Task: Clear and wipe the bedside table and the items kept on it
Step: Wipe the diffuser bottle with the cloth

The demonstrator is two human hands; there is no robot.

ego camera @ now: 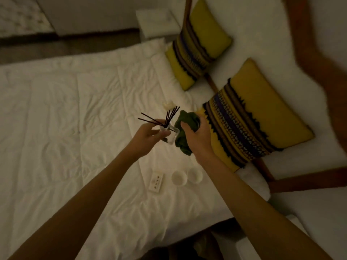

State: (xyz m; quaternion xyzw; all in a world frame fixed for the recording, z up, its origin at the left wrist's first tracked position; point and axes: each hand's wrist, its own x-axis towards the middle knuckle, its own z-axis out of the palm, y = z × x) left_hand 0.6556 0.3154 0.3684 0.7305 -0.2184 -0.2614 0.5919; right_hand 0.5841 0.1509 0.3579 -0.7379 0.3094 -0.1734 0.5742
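My left hand [148, 136] holds a small clear glass reed diffuser bottle [171, 136] above the bed, with several dark sticks [165, 117] fanning out of its neck. My right hand [197, 137] grips a dark green cloth [185, 128] bunched against the right side of the bottle. On the white duvet [75, 119] below my hands lie a small white remote-like panel [155, 182] and two round white cups [179, 177] side by side. A small pale object [168, 106] lies on the duvet beyond the sticks.
Two yellow patterned cushions [253, 117] lean against white pillows at the wooden headboard [319, 59] on the right. A white bedside table [157, 21] stands at the far side of the bed. Part of another white surface [249, 246] shows at the bottom right.
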